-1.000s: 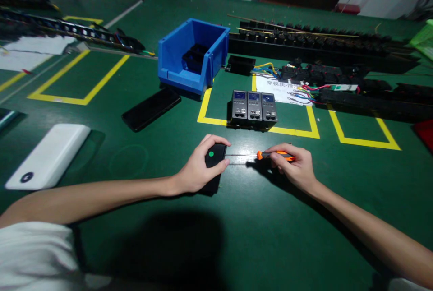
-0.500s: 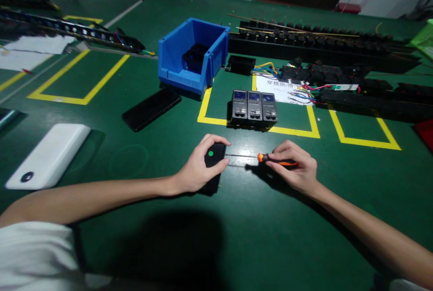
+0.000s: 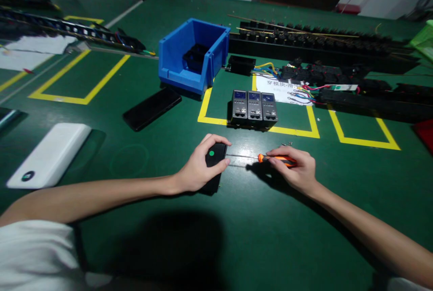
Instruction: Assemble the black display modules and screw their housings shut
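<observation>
My left hand (image 3: 198, 164) is closed around a black box-shaped module (image 3: 213, 159) with a round green sticker, steadying it on the green table. In my right hand (image 3: 296, 167) is a screwdriver (image 3: 265, 158) with an orange and black handle, pinched between thumb and fingers. Its thin shaft points left, and the tip meets the module's right side; the exact contact point is too small to make out. A few tiny screws (image 3: 287, 144) lie just beyond my right fingers. Behind the hands, three grey modules (image 3: 254, 105) with small screens and ports stand side by side.
A blue bin (image 3: 184, 70) holding black parts stands behind. A black phone (image 3: 152, 108) and a white power bank (image 3: 49, 155) lie to the left. Black rails with wiring (image 3: 324, 74) and a printed sheet (image 3: 270, 90) occupy the back right. Yellow tape (image 3: 294, 131) marks the table.
The fingers of my right hand have shifted slightly around the screwdriver handle, and the tiny screws behind them now show. My left hand and the module stay in place.
</observation>
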A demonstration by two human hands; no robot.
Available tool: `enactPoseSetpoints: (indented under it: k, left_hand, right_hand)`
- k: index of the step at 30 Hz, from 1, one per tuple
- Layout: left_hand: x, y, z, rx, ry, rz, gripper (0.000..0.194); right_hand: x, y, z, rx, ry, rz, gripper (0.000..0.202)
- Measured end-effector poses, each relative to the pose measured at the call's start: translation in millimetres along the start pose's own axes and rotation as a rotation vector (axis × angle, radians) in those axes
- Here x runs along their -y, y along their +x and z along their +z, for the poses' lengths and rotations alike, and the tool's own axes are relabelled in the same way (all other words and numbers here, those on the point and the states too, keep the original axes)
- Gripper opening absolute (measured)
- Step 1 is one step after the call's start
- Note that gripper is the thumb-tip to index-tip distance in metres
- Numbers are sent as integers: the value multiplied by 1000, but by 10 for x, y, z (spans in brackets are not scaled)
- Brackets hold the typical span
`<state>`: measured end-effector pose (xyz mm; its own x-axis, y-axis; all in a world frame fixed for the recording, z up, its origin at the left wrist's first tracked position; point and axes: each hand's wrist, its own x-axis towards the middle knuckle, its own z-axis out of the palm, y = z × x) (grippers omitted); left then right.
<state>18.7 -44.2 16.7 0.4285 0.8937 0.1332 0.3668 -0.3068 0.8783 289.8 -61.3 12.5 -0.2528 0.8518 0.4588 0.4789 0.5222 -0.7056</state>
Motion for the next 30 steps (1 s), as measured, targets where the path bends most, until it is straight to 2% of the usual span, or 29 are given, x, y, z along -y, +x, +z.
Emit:
enactPoseSetpoints:
  k: [7, 11, 15, 18, 22, 25, 30]
  left_hand:
    - [5, -7, 6, -4, 3, 11, 29]
    - [11, -13, 8, -10, 1, 8, 30]
    - [13, -12, 10, -8, -3, 15, 30]
    - [17, -10, 12, -4, -4, 18, 30]
    - [25, -7, 13, -2, -2, 19, 30]
    - [22, -7, 13, 0, 0, 18, 30]
    - [13, -9, 7, 14, -6, 17, 31]
  right_hand:
    - [-72, -68, 31, -107, 111, 13, 18]
    - [-79, -36, 34, -91, 238, -35, 24]
    - [-60, 11, 26, -72, 280, -45, 21]
    - [-85, 21, 13, -72, 315, 20, 20]
    - [-160, 8, -3, -116, 343, 181, 30]
    - [-170, 4, -1, -100, 373, 259, 23]
    - [-98, -5, 5, -36, 286, 188, 16]
